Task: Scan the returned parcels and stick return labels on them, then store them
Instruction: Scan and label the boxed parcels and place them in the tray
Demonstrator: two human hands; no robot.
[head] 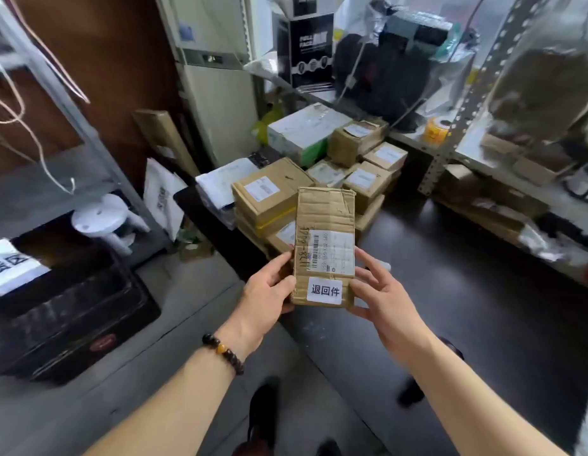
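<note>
One parcel is held up in mid-air at the centre, near the body, above the floor and short of the pile of boxes lying farther off. A white return label is already stuck on its near end, just below the shipping label, so the labelling of this parcel is judged to be done. Whether it has been scanned cannot be told. Storing is still left, and the boxes in the pile are too small and blurred for any return labels to be made out.

The parcel is gripped at its left edge by the left hand: the thumb is laid on the front edge and the fingers are curled round the side and behind. The right hand is kept looser. Its thumb is pressed on the front face just right of the return label, while its fingers are spread and only lightly bent, touching the right edge of the parcel.

A black crate is seen on the floor at the near left.
</note>
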